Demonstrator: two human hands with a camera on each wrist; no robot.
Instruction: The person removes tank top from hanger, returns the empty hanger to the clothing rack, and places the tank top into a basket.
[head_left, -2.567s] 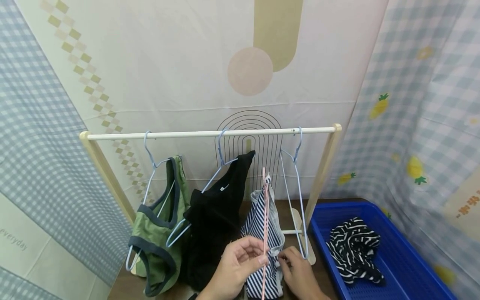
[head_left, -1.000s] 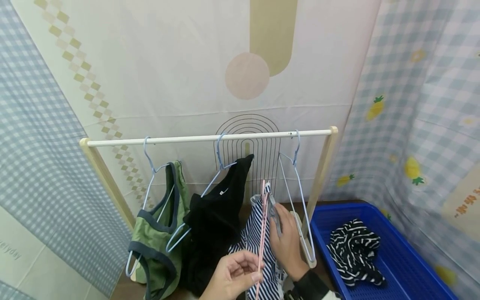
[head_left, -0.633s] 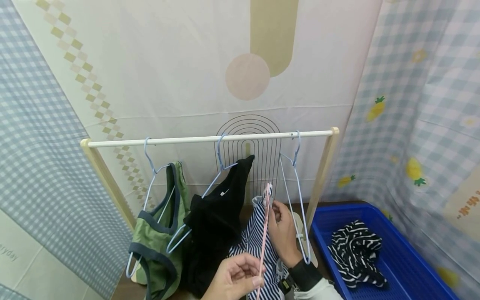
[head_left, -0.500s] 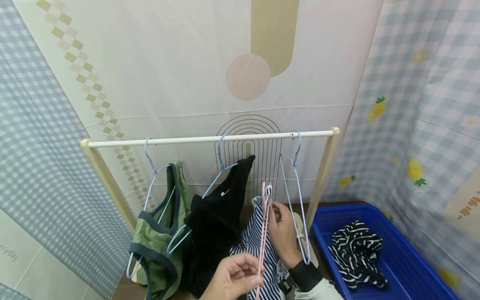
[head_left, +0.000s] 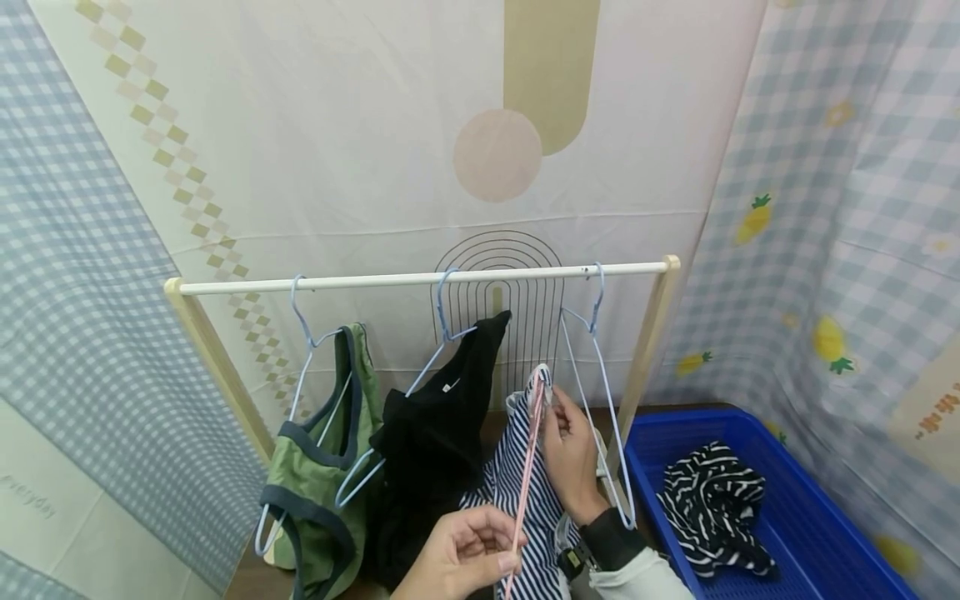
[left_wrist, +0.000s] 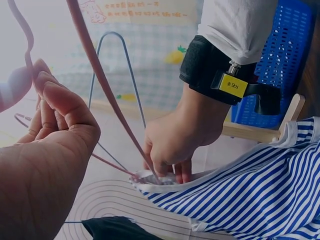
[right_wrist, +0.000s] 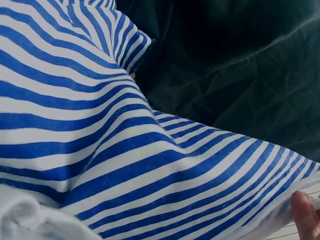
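Note:
In the head view my left hand (head_left: 465, 554) pinches a thin pink clothes hanger (head_left: 527, 475) between thumb and fingers, near its close end. A blue-and-white striped tank top (head_left: 502, 467) with white trim hangs from the hanger's far end. My right hand (head_left: 572, 454) holds the trimmed edge at that far end. From the left wrist, the right hand's fingers (left_wrist: 186, 170) reach into the trimmed opening, where the pink hanger (left_wrist: 107, 87) meets it. The right wrist view is filled by striped cloth (right_wrist: 125, 150), with one fingertip (right_wrist: 304, 215) on the trim.
A white rail (head_left: 360, 282) carries a green top (head_left: 315, 467) and a black garment (head_left: 435, 417) on blue hangers, plus a bare blue hanger (head_left: 611, 400) close to my right hand. At right, a blue basket (head_left: 817, 517) holds a black-and-white patterned cloth (head_left: 716, 508).
My right hand has risen from the striped top's lower side to its trimmed edge at the hanger's far end. The pink tip, which stood free beside the trim, now lies against it.

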